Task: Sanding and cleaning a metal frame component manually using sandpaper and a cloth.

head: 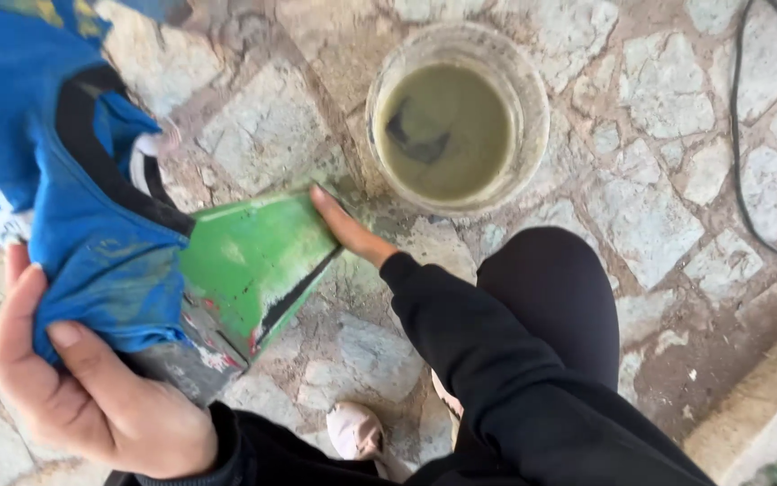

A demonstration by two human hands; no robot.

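My left hand (82, 387) grips a blue cloth (55, 171) with black trim and presses it against a green painted metal panel (253, 261). The panel is worn, with white scuffs, a black stripe and red marks near its lower edge. My right hand (345, 227), in a black sleeve, holds the panel's far right edge with the fingers flat on it. Just beyond that hand stands a round bucket (533, 90) of murky greenish water with a dark object sunk in it.
The ground is irregular stone paving (659, 90) with mortar joints. A black cable (738, 135) runs along the right side. My knee in black trousers (551, 288) and a pale shoe (357, 430) are below. A concrete ledge (767, 405) crosses the lower right corner.
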